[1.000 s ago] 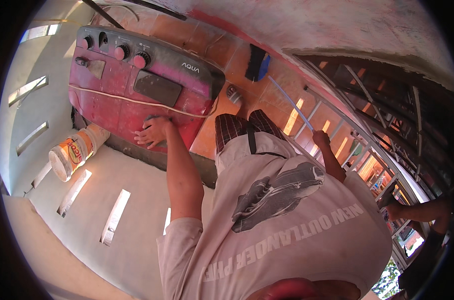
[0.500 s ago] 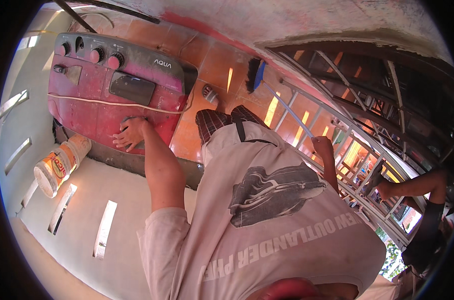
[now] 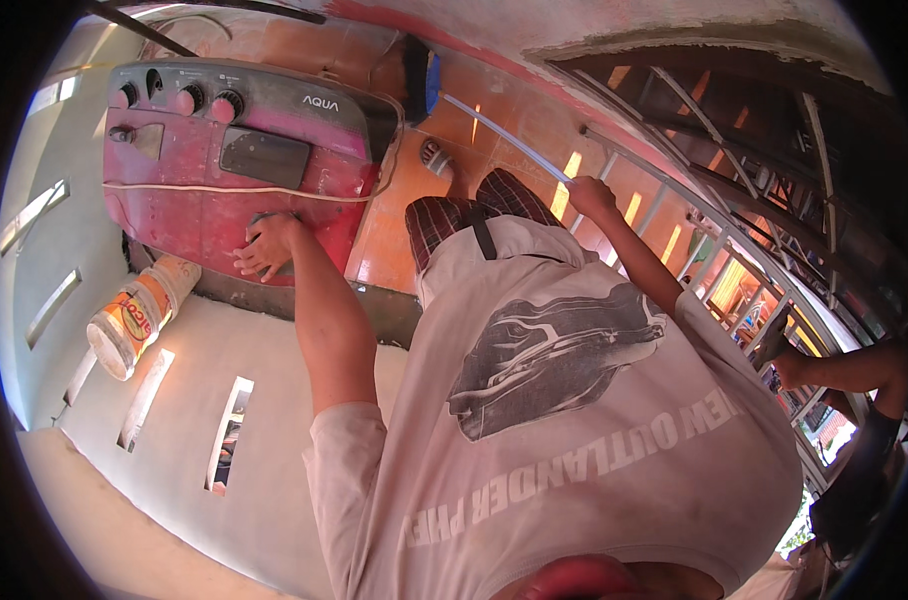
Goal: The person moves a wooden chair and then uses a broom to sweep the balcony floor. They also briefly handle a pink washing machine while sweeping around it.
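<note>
My left hand [image 3: 266,247] lies on the red lid of a washing machine [image 3: 199,225], fingers spread. A small dark shape shows at the edge of that hand; what it is I cannot make out. My right hand [image 3: 592,197] is closed around the blue handle of a broom [image 3: 504,135]. The broom's dark bristles and blue head rest near the orange tiled floor, close to the machine's right end. A pale cable [image 3: 234,188] runs across the lid, beyond my left hand.
A white and orange bucket [image 3: 139,318] lies left of the machine by a slotted pale wall [image 3: 274,345]. My sandalled foot [image 3: 436,158] stands on the tiles [image 3: 514,95]. Metal railing [image 3: 719,250] lines the right, where another person's arm [image 3: 839,370] shows.
My right hand has swung the broom left and away from me, bringing its head near the washing machine. My left hand stays on the lid.
</note>
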Motion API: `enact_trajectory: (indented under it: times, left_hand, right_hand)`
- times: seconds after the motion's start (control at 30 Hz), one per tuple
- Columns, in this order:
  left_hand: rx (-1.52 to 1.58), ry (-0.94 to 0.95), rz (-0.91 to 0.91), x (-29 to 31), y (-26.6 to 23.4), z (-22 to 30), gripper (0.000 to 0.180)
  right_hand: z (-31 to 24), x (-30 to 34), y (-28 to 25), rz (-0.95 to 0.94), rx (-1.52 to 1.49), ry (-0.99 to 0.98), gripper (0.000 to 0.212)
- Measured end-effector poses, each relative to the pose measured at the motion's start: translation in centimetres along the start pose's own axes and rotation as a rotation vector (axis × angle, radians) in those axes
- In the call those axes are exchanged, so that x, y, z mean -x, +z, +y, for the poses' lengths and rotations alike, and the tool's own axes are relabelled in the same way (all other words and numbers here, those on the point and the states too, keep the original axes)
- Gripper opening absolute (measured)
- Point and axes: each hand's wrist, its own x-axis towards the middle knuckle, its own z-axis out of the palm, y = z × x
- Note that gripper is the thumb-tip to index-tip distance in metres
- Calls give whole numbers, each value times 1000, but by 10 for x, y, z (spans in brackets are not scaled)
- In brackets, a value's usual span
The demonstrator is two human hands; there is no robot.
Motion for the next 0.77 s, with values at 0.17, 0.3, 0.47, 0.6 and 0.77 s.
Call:
enact_trajectory:
  times: [0.17, 0.3, 0.47, 0.6, 0.77]
  left_hand:
    - [11, 4, 2, 0, 3, -1, 50]
    - [11, 21, 0, -1, 3, -4, 49]
    - [20, 35, -43, 0, 0, -4, 49]
    - [-13, 33, -93, -3, 1, -5, 50]
    - [-71, 0, -141, -15, 16, -14, 53]
  right_hand:
    - [104, 42, 40, 27, 109, 183, 36]
    - [178, 88, 36, -87, -42, 211, 35]
    - [183, 138, 14, -117, -342, 262, 39]
    - [146, 145, 2, -194, -480, 234, 41]
    - [38, 18, 69, -145, -161, -23, 50]
